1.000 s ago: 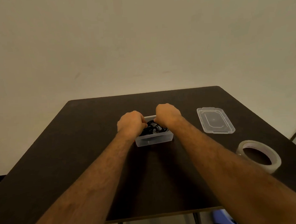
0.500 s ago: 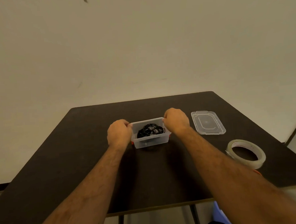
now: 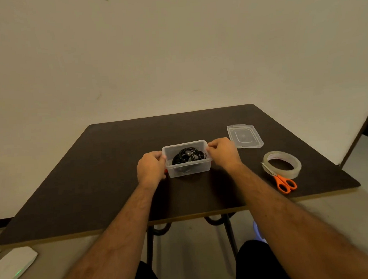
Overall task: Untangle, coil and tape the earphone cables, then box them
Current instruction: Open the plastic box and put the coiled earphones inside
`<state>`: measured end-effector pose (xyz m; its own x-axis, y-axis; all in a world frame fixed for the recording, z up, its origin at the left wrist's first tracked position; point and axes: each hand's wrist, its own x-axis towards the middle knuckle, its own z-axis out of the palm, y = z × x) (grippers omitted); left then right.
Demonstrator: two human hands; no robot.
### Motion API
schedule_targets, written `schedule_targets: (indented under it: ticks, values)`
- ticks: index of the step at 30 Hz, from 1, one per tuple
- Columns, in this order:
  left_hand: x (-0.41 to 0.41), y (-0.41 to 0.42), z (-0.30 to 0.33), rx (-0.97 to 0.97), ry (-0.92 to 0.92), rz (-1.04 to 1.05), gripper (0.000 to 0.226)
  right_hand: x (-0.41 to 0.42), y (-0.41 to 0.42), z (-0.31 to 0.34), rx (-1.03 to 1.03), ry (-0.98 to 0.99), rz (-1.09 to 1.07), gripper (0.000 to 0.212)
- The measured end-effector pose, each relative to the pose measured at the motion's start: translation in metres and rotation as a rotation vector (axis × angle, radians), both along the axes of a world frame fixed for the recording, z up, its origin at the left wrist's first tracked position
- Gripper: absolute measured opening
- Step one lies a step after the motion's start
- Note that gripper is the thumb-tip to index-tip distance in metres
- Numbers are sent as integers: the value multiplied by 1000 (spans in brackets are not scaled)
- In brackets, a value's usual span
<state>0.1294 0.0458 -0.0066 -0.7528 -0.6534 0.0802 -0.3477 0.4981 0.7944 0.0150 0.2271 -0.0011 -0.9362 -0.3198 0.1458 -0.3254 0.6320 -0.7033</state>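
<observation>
A small clear plastic box (image 3: 189, 171) stands in the middle of the dark table (image 3: 95, 178). Black coiled earphone cables (image 3: 188, 156) lie inside it. My left hand (image 3: 151, 167) grips the box's left end, fingers curled over the rim. My right hand (image 3: 222, 153) grips the right end the same way. The box's clear lid (image 3: 244, 136) lies flat to the right. A roll of clear tape (image 3: 282, 164) sits nearer the right edge, with orange-handled scissors (image 3: 284, 183) just in front of it.
A small orange piece (image 3: 165, 170) shows at the box's left corner, under my left hand. A pale wall stands behind the table. On the floor at the lower left lies a white device (image 3: 13, 267) with a green light. My legs are under the front edge.
Both hands came out of the box, where they were on the cables, and took hold of its two ends. The view tilted down, so the scissors and floor now show.
</observation>
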Motion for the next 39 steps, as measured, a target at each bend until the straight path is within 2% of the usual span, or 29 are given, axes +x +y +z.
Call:
schedule_targets:
  ticks: [5, 21, 28, 30, 32, 36, 39]
  values:
    - [19, 11, -1, 58, 19, 0, 34, 22, 16, -3, -45, 11, -13, 17]
    - [51, 40, -20, 348, 265, 96, 32, 57, 43, -11, -176, -20, -15, 15]
    - [51, 43, -32, 364, 308, 112, 31, 48, 49, -11, -187, -93, 41, 19]
    - [50, 41, -34, 353, 291, 129, 32, 41, 49, -7, -188, -111, 49, 22]
    - [46, 36, -30, 313, 292, 162, 36, 26, 51, -1, -155, -29, 4, 26]
    - [33, 27, -8, 29, 259, 170, 29, -10, 61, 13, 50, 145, -129, 20]
    - [13, 27, 8, -167, 251, 65, 32, -40, 64, 9, 238, 119, -178, 30]
